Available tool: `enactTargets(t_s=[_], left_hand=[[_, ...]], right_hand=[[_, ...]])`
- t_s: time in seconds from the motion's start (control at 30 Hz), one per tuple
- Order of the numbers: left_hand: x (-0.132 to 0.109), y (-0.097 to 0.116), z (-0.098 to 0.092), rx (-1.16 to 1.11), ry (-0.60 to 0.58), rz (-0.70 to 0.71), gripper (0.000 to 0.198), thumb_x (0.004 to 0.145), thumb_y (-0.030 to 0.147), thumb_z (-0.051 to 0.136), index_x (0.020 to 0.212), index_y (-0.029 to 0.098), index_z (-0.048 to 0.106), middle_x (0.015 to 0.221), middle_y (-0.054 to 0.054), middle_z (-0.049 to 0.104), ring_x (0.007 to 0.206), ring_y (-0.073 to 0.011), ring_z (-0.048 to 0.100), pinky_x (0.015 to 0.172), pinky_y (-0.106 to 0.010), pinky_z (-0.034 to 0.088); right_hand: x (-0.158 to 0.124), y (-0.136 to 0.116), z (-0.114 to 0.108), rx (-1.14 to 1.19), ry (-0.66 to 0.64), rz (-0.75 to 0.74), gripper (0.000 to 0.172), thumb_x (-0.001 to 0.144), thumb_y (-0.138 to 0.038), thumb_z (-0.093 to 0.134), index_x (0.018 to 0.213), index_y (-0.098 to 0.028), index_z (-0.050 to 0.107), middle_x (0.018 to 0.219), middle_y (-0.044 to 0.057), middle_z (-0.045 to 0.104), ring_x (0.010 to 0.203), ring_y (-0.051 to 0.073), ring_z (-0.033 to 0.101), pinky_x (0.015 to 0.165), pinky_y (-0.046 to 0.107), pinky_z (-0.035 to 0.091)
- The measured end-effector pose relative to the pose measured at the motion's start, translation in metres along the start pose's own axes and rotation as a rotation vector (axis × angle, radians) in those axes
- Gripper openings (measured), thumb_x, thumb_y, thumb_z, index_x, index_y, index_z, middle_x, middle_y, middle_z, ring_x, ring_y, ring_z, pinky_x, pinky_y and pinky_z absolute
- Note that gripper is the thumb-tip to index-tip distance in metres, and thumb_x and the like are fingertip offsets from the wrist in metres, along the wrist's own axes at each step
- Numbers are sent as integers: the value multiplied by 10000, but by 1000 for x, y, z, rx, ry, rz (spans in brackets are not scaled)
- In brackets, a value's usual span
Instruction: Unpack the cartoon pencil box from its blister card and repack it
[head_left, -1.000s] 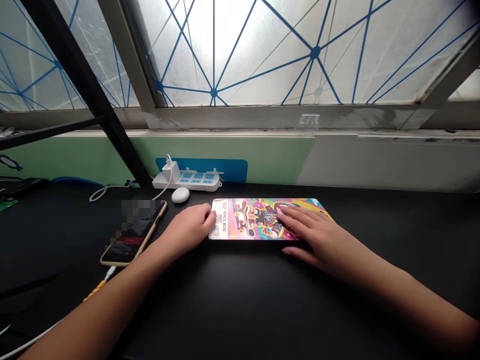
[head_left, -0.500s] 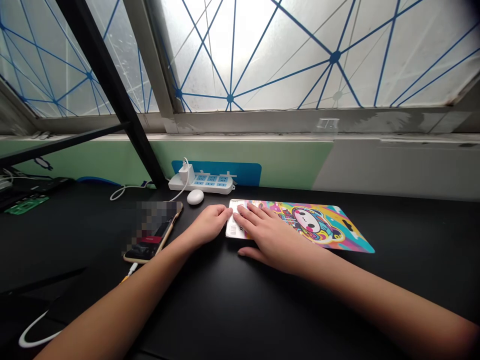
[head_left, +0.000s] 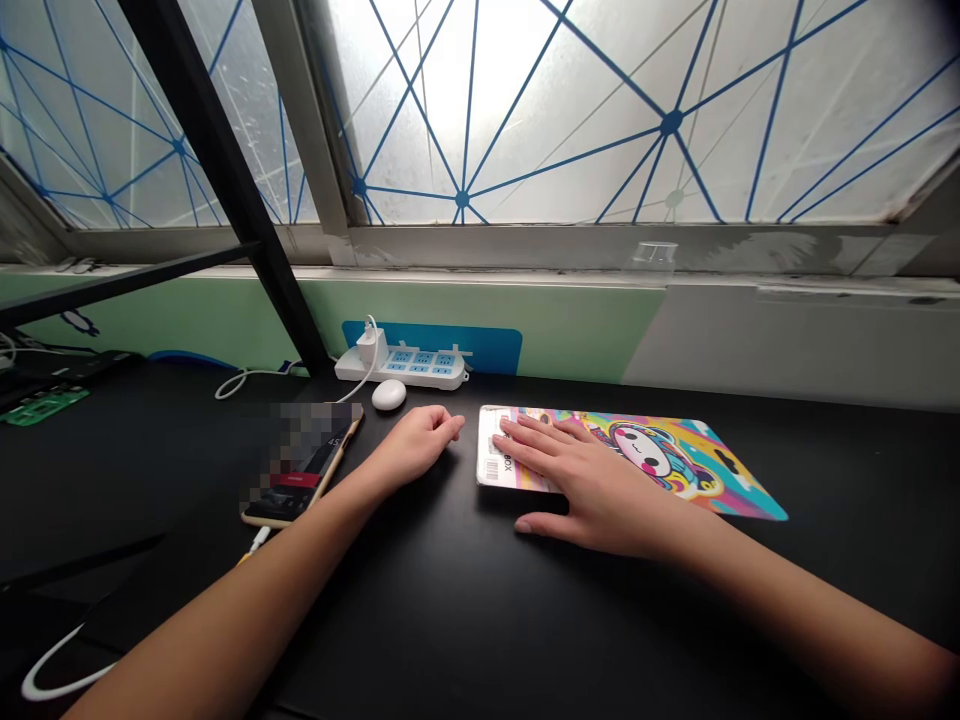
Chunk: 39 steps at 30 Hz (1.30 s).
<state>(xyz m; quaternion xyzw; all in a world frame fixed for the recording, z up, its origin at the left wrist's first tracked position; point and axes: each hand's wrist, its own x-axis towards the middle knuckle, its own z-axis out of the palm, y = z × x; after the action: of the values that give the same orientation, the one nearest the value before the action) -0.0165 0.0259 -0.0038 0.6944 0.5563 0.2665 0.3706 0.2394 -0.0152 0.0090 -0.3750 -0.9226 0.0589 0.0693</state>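
A flat, colourful package (head_left: 739,470) with a cartoon character print lies on the black desk, its white left end showing a barcode and the letters "BOX". My right hand (head_left: 592,480) rests palm down across its left half, fingers stretched out and the thumb spread over the desk in front. The hand covers part of the print. Left of the package, with a gap between them, my left hand (head_left: 421,440) sits on the desk, its fingers curled closed and nothing visible in them.
A phone (head_left: 319,465) with a cable plugged in lies beside my left forearm. Behind it are a white rounded case (head_left: 389,395) and a white power strip (head_left: 420,370) with a charger. A black slanted post (head_left: 225,190) rises at left; the window wall closes off the back.
The package has slid to the right, with my right hand on it. My left hand, earlier at the package's left edge, is now apart from it.
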Motion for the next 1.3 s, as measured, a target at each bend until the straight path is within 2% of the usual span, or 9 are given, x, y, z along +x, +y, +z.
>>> enactTargets(t_s=[0.13, 0.33, 0.53, 0.73, 0.87, 0.97, 1.17, 1.3], left_hand=[[-4, 5, 10, 29, -53, 34, 454, 917, 585, 515, 665, 213, 581, 644, 12, 601, 616, -176, 519, 582, -275, 372], [0, 3, 23, 41, 11, 37, 396, 936, 538, 468, 714, 221, 550, 723, -5, 633, 719, -204, 561, 621, -278, 401], [3, 6, 20, 42, 64, 10, 326, 937, 456, 443, 703, 229, 458, 709, 12, 556, 693, -190, 526, 600, -286, 379], [2, 8, 18, 17, 71, 10, 327, 930, 455, 440, 696, 228, 435, 689, 25, 512, 663, -174, 498, 580, -285, 371], [2, 7, 18, 25, 84, 10, 337, 933, 461, 436, 689, 228, 431, 682, 25, 508, 654, -172, 489, 575, -288, 362], [2, 8, 17, 30, 88, 9, 340, 934, 463, 448, 689, 226, 448, 679, 24, 520, 650, -171, 491, 570, -286, 356], [2, 9, 15, 38, 91, -5, 348, 940, 444, 473, 674, 220, 467, 676, 20, 531, 646, -169, 483, 557, -284, 333], [2, 9, 14, 39, 86, -14, 352, 940, 440, 481, 667, 218, 458, 661, 23, 515, 628, -163, 466, 549, -285, 322]], right_hand=[[-4, -1, 4, -42, 38, -19, 792, 940, -530, 622, 1624, -239, 348, 1666, 138, 342, 1540, 378, 302, 1218, 652, 275], [5, -12, 7, -83, 37, -37, 835, 951, -549, 606, 1633, -170, 310, 1675, 161, 310, 1552, 374, 264, 1235, 615, 273], [15, -21, 5, -120, 16, -22, 871, 950, -611, 597, 1625, -132, 324, 1675, 177, 312, 1550, 396, 260, 1231, 609, 290], [17, -20, 5, -79, 35, -24, 871, 932, -633, 616, 1617, -165, 352, 1666, 174, 335, 1551, 383, 266, 1231, 606, 303], [14, -18, 2, -58, 5, -17, 885, 931, -621, 625, 1619, -138, 347, 1675, 178, 306, 1560, 374, 235, 1251, 581, 276], [11, -13, -1, -16, -22, -17, 892, 914, -611, 654, 1627, -181, 336, 1688, 151, 275, 1562, 360, 234, 1251, 588, 271], [-3, 1, -4, -9, -59, 1, 872, 918, -609, 647, 1634, -231, 323, 1688, 118, 284, 1552, 369, 260, 1248, 621, 258], [-20, 12, -5, -10, -43, 10, 867, 917, -622, 644, 1637, -267, 316, 1690, 105, 290, 1546, 361, 286, 1230, 593, 323]])
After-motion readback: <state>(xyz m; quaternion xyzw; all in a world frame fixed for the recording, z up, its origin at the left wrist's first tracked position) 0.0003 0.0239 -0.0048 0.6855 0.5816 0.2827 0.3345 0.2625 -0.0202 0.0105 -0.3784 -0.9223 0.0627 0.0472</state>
